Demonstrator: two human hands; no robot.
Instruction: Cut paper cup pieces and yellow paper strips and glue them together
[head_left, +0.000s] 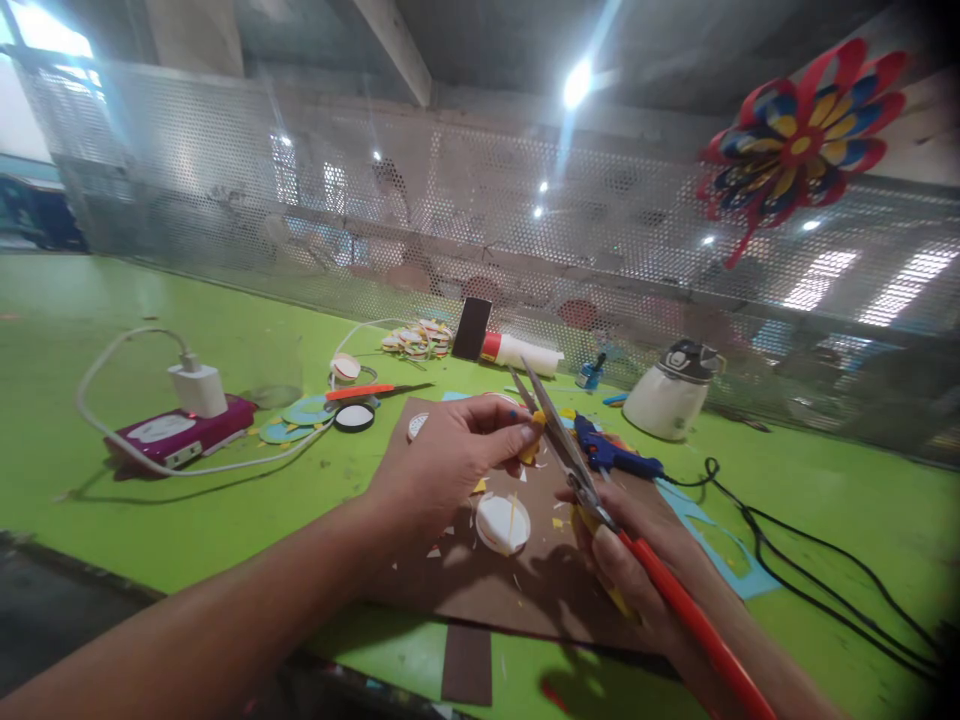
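My left hand point(465, 440) pinches a small yellow piece of paper point(535, 442) between thumb and fingertips. In my right hand point(637, 560) is a pair of scissors point(559, 440), blades slightly apart and pointing up, right beside the yellow piece. A long red handle point(694, 625) runs back along that hand, and something yellow shows under its fingers. Below my hands, a white round disc point(503, 524) with a yellow strip on it lies on a brown board point(480, 595), among scattered paper scraps. Another patterned disc point(417, 427) is partly hidden by my left hand.
Right of the board are a blue glue gun point(615, 455) with a black cord, cut light-blue paper point(720, 550) and a white-and-black pot point(670, 395). To the left lie a purple power strip point(187, 435), an orange-handled tool point(367, 392) and a black-rimmed lid point(354, 416). A perforated metal screen point(487, 220) stands behind.
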